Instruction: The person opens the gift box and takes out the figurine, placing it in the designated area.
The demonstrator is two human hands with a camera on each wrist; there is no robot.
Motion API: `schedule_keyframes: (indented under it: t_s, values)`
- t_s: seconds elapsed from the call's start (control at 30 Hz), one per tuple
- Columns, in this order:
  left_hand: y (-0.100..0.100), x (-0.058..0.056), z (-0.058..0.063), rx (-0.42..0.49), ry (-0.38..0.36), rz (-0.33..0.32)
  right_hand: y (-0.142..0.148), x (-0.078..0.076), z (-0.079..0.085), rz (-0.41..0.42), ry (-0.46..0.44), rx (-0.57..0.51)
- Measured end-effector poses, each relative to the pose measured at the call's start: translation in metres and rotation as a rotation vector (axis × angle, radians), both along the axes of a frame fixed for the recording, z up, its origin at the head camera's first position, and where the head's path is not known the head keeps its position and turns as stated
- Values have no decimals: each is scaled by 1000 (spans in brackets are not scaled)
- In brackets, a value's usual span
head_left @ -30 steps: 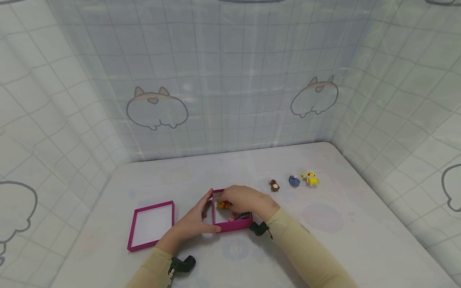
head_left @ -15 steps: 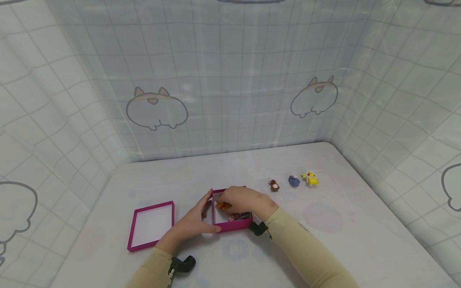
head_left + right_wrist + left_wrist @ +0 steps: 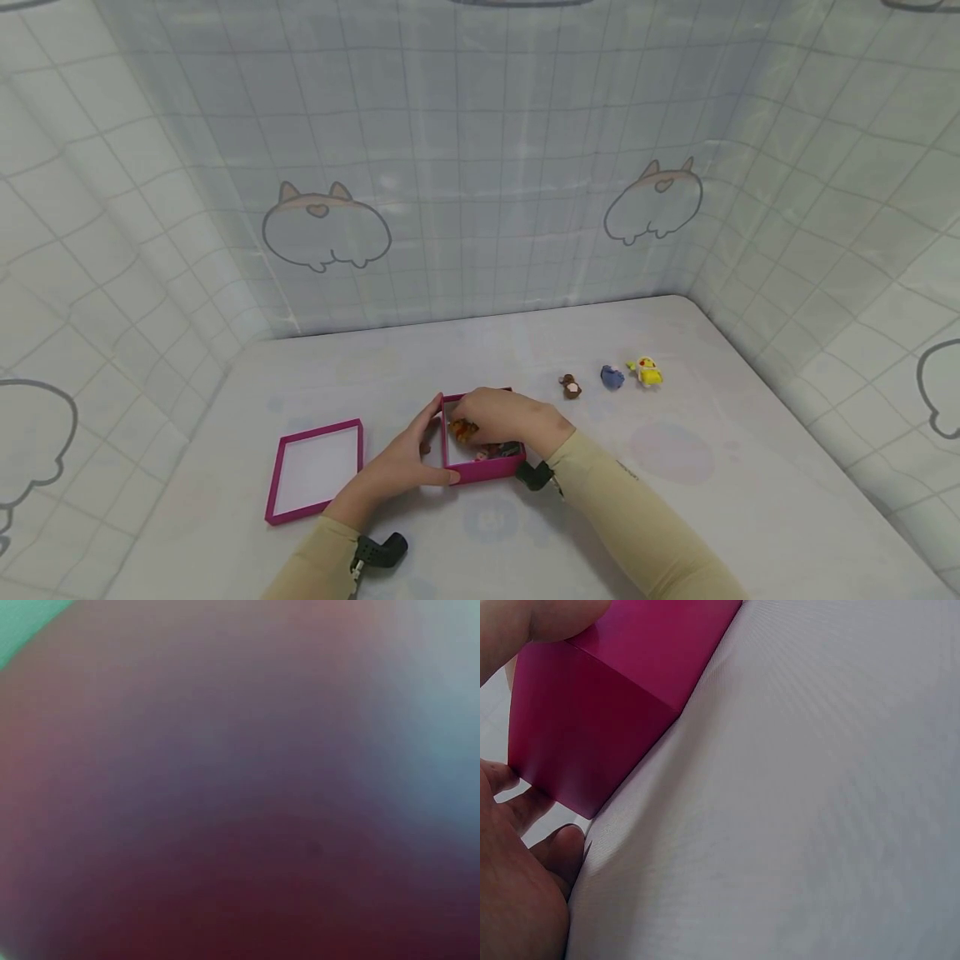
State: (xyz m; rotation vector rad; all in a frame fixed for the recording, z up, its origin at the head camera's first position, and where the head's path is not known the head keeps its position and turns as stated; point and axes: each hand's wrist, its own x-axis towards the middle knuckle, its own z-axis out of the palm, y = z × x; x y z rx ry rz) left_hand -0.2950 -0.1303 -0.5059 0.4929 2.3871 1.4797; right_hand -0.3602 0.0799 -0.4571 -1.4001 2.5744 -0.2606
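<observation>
A magenta box (image 3: 483, 473) with an open top sits mid-table in the head view. My left hand (image 3: 405, 457) grips its left side, thumb at the front corner and fingers at the back; in the left wrist view the box's corner (image 3: 592, 727) lies between thumb and fingers. Reaching down inside, my right hand (image 3: 510, 415) pinches an orange-and-yellow toy figurine (image 3: 462, 430) near the left wall. Its fingertips are mostly hidden behind the hand. Along the box's front right lie a small pinkish figurine (image 3: 482, 454) and a dark item (image 3: 509, 449). The right wrist view is a blur.
To the left lies the magenta-rimmed box lid (image 3: 315, 512), inner side up. Behind and to the right are a brown figurine (image 3: 571, 387), a blue figurine (image 3: 612, 377) and a yellow-and-white figurine (image 3: 647, 372). A grid-patterned curtain (image 3: 480, 208) surrounds the table's back and sides.
The orange-and-yellow figurine has turned and shifted slightly in my right fingers, and the right hand has edged a little left. My left hand and the box stay put.
</observation>
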Motion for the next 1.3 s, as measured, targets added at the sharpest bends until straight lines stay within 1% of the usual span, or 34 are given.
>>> schedule_keyframes:
  t_s: [0.3,0.53,0.7,0.93,1.13,1.3]
  values:
    - [-1,-1,-2,-12,11,5,-2,1,0,-34,-12,7]
    - [0,-1,0,-26,8,9,-3,2,0,-36,-5,19]
    - [-1,-1,-2,-22,6,4,-3,2,-1,-41,-19,6]
    - [-2,0,-1,-2,1,10,3,2,9,-36,-27,-69]
    - [-3,0,-1,-8,12,3,11,7,21,-76,-24,-135]
    - [-2,-2,-2,-37,15,6,20,7,27,-122,-62,-221]
